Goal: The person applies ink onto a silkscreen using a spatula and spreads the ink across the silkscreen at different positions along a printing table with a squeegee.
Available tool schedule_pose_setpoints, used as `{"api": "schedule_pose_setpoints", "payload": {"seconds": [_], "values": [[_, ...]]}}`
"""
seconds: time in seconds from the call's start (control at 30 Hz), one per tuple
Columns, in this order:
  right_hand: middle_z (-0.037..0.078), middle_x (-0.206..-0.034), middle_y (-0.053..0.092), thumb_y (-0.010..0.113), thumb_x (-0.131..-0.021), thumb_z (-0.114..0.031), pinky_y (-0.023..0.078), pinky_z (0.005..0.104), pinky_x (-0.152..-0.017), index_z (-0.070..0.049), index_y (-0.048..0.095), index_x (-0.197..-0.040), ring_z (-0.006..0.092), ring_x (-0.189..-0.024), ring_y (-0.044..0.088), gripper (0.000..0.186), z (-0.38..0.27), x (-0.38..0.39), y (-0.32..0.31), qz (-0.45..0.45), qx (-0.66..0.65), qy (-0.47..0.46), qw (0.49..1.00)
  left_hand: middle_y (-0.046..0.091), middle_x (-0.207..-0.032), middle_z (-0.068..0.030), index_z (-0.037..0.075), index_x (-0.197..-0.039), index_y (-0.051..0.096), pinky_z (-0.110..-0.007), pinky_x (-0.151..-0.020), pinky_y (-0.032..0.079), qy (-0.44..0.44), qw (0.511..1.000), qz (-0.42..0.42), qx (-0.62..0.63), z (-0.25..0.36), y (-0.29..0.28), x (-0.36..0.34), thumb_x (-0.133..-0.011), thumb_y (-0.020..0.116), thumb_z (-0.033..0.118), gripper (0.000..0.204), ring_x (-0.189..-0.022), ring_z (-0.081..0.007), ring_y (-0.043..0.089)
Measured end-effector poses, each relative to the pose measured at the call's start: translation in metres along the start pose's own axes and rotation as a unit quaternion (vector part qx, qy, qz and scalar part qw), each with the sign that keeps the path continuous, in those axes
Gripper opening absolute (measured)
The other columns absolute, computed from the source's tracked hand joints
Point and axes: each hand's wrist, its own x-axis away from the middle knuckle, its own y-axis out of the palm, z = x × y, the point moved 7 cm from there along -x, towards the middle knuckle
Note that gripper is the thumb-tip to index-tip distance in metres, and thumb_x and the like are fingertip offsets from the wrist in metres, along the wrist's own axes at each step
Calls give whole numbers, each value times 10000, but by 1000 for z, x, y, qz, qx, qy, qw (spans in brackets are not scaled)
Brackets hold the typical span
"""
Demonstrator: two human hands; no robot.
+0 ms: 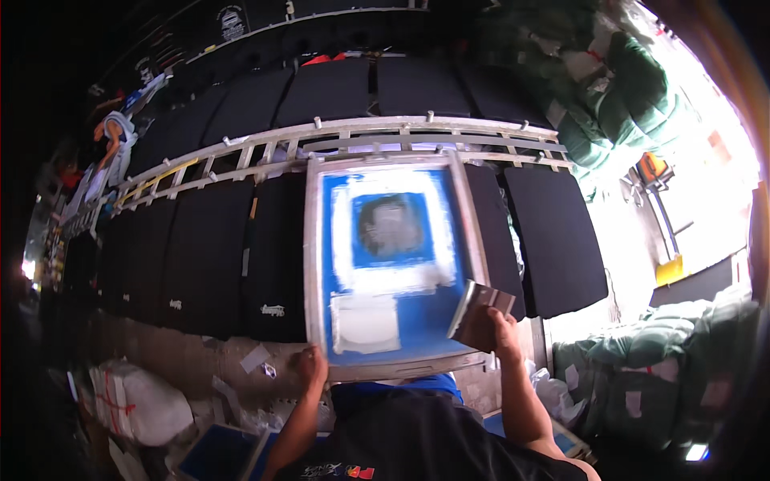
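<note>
In front of me a screen printing frame (pixel 315 264) with blue mesh lies over the row of dark pallets. White tape or paint borders a round dark printed area (pixel 391 227) on the mesh, and a pale rectangular patch (pixel 365 323) sits at the lower left. My left hand (pixel 313 366) is closed on the frame's near left corner. With my right hand (pixel 504 333) I grip a wide squeegee (pixel 484 315), tilted over the frame's near right corner. Whether its blade touches the mesh I cannot tell.
Black fabric pieces (pixel 210 248) lie on pallets to both sides, with another row beyond a metal rail (pixel 345 144). At far left stands another person (pixel 119 140). Green bundles (pixel 642 369) and a white sack (pixel 144 401) flank me. More blue screens (pixel 220 450) rest below.
</note>
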Motion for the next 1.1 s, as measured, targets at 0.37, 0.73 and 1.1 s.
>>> {"api": "schedule_pose_setpoints", "payload": {"seconds": [0.37,0.73,1.1], "values": [[95,-1015,708,674,-941,-292,579,355,-810,13,675,-1153,215,-889,700,372,-49,-86,-140,-17,-6,-20,1000,667,-1136,-347,-38,-1113,681,-538,-979,496,-121,989,-80,-10,143,92,52,-974,445,518,620,-1126,-502,629],[112,-1061,721,683,-949,-368,569,357,-866,40,674,-1191,226,-942,702,474,-69,-98,-143,-64,-15,-65,996,588,-1211,-287,57,-1361,515,-538,-974,490,8,997,0,74,181,107,54,-941,610,421,563,-1160,-460,578],[99,-1020,710,676,-948,-447,576,352,-826,19,665,-1164,223,-889,701,514,-64,-131,-136,-78,55,-47,994,494,-1396,-274,-44,-1517,344,-594,-984,469,42,988,-118,-90,185,127,44,-912,619,546,888,-1238,-453,530]]}}
